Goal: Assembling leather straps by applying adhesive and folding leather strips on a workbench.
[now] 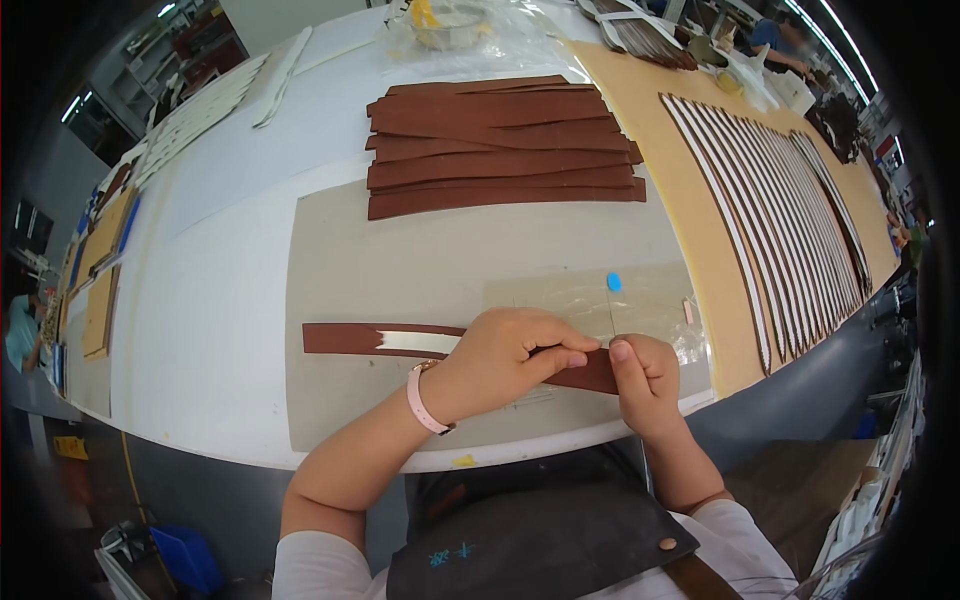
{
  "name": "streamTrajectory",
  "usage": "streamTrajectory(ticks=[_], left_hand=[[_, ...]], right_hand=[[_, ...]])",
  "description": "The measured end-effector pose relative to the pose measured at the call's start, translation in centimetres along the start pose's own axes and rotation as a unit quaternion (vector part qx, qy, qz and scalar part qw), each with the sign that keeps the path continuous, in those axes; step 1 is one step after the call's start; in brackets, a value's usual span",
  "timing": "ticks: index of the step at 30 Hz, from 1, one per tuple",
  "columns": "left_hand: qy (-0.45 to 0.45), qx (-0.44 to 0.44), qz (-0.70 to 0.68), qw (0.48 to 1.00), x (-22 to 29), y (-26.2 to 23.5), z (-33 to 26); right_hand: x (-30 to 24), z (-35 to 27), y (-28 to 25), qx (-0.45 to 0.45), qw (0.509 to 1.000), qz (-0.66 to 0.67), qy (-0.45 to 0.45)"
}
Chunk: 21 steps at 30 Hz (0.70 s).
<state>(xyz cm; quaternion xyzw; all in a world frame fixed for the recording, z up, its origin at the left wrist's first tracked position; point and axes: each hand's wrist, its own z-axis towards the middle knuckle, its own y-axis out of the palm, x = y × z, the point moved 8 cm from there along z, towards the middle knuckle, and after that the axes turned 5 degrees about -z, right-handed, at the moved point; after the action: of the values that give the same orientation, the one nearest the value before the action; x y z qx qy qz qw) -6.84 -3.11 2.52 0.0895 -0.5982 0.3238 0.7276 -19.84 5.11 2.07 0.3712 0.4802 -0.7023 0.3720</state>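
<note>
Presently, a brown strip [340, 338] is pinched by the left hand [505, 358] and, at its right end, by the right hand [648, 382], toward the near edge of the grey mat [380, 260].

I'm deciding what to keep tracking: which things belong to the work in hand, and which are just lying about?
In the work:
brown strip, held by left hand and right hand
white strip on it
grey mat beneath
probably the brown stack

Seemingly lying about:
clear plastic
blue bin
tan boards
</note>
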Motion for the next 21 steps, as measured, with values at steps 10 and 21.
streamTrajectory(ticks=[10, 21], left_hand=[[0.008, 0.053, 0.042, 0.998, 1.1, -1.2, -0.1], [0.044, 0.049, 0.080, 0.995, 1.4, -0.1, -0.2]], right_hand=[[2.1, -0.9, -1.9, 0.086, 0.979, 0.185, 0.000], [2.9, -1.2, -0.2, 0.005, 0.980, 0.142, 0.137]])
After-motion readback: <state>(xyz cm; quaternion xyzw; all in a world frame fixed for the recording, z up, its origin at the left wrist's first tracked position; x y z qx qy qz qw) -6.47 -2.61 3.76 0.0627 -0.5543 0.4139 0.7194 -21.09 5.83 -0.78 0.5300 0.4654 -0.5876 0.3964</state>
